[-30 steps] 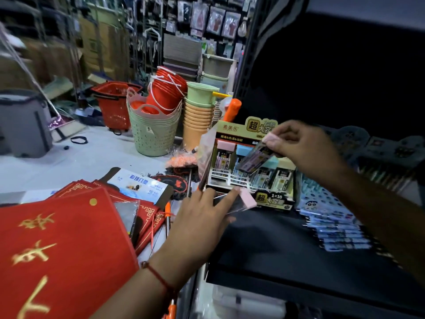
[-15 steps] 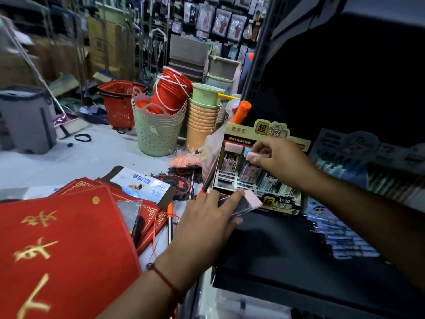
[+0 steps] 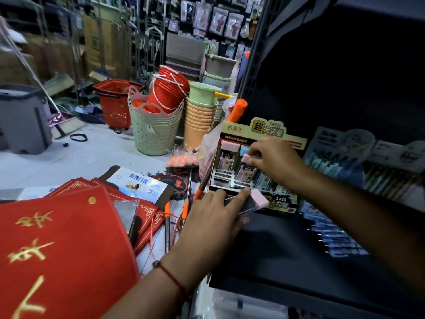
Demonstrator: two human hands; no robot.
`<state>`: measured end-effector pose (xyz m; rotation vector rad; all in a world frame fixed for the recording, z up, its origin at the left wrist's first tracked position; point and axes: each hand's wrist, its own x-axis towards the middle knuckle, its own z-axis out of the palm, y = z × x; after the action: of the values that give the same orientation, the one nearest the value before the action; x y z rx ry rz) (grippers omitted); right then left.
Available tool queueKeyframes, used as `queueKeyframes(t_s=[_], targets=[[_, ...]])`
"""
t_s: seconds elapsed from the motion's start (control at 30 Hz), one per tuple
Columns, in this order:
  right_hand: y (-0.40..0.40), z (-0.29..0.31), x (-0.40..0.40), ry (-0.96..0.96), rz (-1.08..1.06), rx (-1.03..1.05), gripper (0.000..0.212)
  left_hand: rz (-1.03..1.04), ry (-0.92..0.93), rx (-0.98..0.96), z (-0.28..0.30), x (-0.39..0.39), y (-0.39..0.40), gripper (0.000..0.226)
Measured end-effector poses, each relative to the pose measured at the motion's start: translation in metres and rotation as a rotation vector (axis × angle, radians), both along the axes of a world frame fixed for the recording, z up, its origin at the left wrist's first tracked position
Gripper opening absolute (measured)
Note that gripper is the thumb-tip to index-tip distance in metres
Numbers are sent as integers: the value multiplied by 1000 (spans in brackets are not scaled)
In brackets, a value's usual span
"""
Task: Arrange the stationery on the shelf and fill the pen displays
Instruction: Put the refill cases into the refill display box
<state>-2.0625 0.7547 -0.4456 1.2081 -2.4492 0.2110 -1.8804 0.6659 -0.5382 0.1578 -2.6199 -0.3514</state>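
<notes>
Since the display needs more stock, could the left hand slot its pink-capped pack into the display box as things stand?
Probably yes: the left hand holds the pink-capped pack right at the display box front, though the right hand covers part of the rack.

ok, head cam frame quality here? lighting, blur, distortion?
Head view: the shelf interior is underexposed, nearly black, while the floor is bright with glare; wide-angle bending leans the background racks at the left edge; the pen display text is readable, the right hand slightly soft, the packs at far right blurred.
</notes>
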Motion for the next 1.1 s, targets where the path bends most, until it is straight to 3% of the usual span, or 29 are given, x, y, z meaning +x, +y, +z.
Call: queueKeyframes(t_s=[0.2,0.3,0.37,0.43,0.57,0.83,0.93,1.1], targets=[[2,-6,-3,181,19,118,19,-11,13,-13,-1,4,-2,62],[8,-7,2,172,8,178,18,-29,-16,19,1,5,-4,63],[15,-7,10,127,2,199,34,-30,-8,53,3,7,-5,60],[26,-8,23,37,22,124,50,-44,8,133,5,8,-5,59],[55,-16,53,-175,109,-169,49,-68,77,272,8,13,-7,55],[75,-51,92,-883,206,-556,51,-141,138,604,10,10,-4,31],[70,-56,94,-937,216,-714,44,-176,104,698,6,8,-2,27],[68,-59,86,-897,198,-747,38,-223,87,766,4,5,7,19]])
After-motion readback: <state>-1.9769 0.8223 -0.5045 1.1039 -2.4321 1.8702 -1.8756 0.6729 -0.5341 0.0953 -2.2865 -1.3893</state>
